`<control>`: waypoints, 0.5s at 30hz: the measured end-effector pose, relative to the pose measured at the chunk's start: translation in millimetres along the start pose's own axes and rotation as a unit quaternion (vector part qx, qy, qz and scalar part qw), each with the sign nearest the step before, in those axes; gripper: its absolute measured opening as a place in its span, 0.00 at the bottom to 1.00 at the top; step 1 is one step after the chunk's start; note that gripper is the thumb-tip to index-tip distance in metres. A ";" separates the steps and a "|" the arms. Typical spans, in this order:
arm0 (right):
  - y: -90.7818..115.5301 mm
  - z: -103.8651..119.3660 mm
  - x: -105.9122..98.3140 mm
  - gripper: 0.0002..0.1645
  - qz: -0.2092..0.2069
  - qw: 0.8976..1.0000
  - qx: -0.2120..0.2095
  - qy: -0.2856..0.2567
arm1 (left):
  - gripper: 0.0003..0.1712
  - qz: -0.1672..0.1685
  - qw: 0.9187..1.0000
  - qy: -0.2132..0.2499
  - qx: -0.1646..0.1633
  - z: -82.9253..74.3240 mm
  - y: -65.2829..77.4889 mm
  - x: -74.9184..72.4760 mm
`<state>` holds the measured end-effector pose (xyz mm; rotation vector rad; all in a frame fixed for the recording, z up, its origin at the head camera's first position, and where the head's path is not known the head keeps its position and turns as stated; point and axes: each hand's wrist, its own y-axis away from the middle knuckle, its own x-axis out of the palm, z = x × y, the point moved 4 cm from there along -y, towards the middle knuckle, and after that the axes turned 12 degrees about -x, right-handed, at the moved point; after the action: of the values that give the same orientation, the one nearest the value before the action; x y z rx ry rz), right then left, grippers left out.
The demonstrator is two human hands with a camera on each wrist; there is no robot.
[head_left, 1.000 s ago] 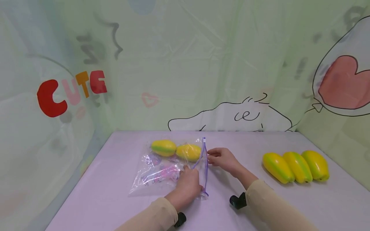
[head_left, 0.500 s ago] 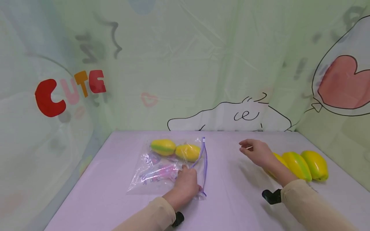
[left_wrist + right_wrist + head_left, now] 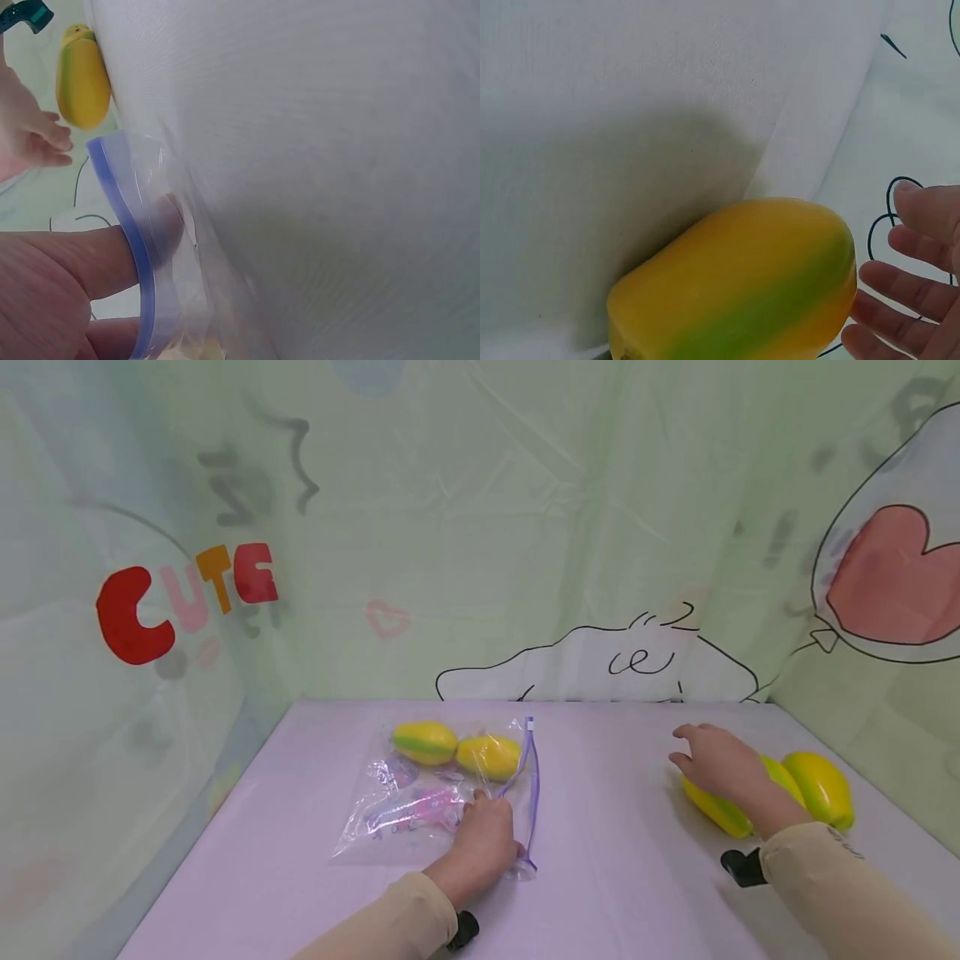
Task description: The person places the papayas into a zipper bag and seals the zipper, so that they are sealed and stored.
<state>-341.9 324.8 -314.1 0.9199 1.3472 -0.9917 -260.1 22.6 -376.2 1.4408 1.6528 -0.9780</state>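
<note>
A clear zip bag (image 3: 375, 839) with a purple zip strip lies on the table, its mouth towards the right. Two yellow-green papayas, one at the left (image 3: 424, 743) and one near the mouth (image 3: 491, 757), are inside it. My left hand (image 3: 483, 839) holds the bag's near edge by the mouth; its thumb (image 3: 112, 259) shows through the plastic behind the strip in the left wrist view. Three more papayas are on the right. Over the nearest papaya (image 3: 742, 285) hovers my right hand (image 3: 723, 768), fingers spread and holding nothing, fingertips close to its far end.
The lilac table (image 3: 600, 893) meets a printed fabric wall (image 3: 480, 527) at the back and sides. Beside the nearest papaya, the middle one is partly covered by my right arm; the rightmost papaya (image 3: 821, 789) shows more fully.
My right hand has left the bag's mouth and moved right to above the loose papayas. The left hand stays on the bag, which has barely shifted.
</note>
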 end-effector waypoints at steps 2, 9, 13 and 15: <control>0.4 -1.5 1.4 0.33 0.013 1.000 0.006 0.010 | 0.26 -0.002 1.000 -0.001 0.001 0.2 0.3 -0.1; 2.7 -6.8 9.8 0.38 0.060 0.998 0.006 0.036 | 0.27 -0.001 1.000 -0.003 0.001 -0.4 -0.2 -0.4; 3.8 -8.7 14.2 0.39 0.079 0.996 0.002 0.048 | 0.27 0.005 1.000 -0.005 -0.002 -1.1 -0.6 -0.4; 3.8 -9.2 16.2 0.39 0.083 0.995 0.001 0.051 | 0.26 0.009 1.000 -0.004 -0.003 -1.2 -0.9 -0.1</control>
<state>-341.8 334.2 -330.7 1.0777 1.3301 -0.8289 -261.1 23.6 -375.4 1.4434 1.6341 -0.9656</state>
